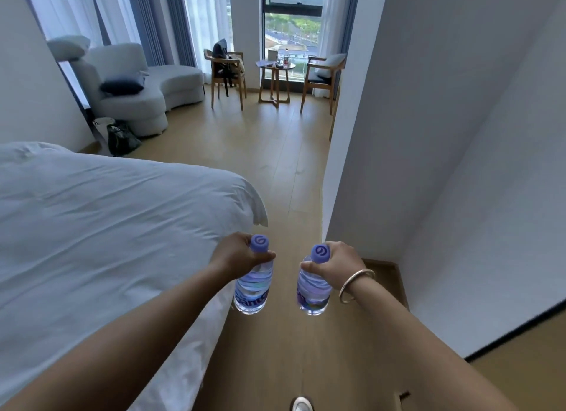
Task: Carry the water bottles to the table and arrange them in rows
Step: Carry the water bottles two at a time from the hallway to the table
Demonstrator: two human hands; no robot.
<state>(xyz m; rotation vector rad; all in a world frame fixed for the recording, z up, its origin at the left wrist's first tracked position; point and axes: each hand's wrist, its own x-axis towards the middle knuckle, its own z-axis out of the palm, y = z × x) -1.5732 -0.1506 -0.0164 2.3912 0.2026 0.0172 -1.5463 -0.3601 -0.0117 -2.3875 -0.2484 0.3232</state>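
Note:
I hold two clear water bottles with purple caps upright over the wooden floor. My left hand (237, 253) grips the neck of the left bottle (252, 289), close to the bed's corner. My right hand (335, 265), with a metal bangle on its wrist, grips the neck of the right bottle (313, 292). The two bottles hang side by side, a small gap between them. Far ahead by the window stands a small round wooden table (277, 69) with a few small items on its top.
A white bed (107, 227) fills the left side. A white wall corner (346, 165) juts in on the right, leaving a wooden-floor passage (275, 153) ahead. Two wooden chairs (228, 73) (323, 76) flank the table. A pale sofa (137, 82) and a dark bag (121, 139) stand at far left.

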